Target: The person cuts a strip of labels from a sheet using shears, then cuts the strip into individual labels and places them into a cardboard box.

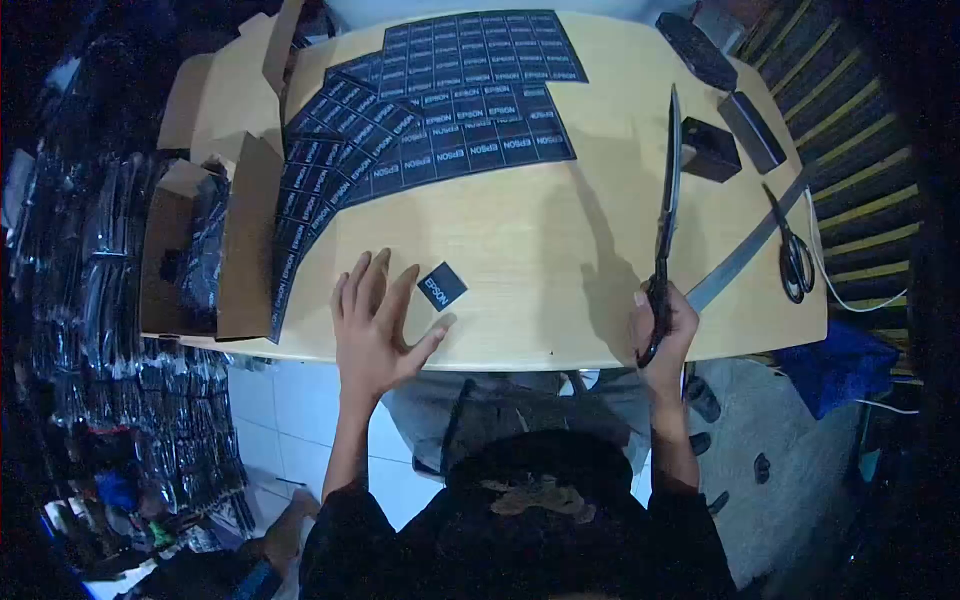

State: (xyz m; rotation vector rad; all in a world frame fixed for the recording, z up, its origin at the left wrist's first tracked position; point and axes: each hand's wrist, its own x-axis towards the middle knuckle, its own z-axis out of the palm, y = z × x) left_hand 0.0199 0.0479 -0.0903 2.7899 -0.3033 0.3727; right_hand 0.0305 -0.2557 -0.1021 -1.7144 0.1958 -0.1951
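My left hand hovers at or rests on the table's near side, fingers spread and holding nothing. Just beyond its thumb and index finger lies a small square black EPSON label, apart from the fingertips. In my right hand is a large pair of scissors, gripped by its black handles. The blades point away from me and look closed together. Beside that hand a long metal ruler lies slantwise, its near end close to my knuckles.
Printed EPSON sheets overlap across the table's far left. An open cardboard box stands at the left edge. Smaller scissors, dark blocks and a dark case lie right. Bundled dark packets are stacked left of the table.
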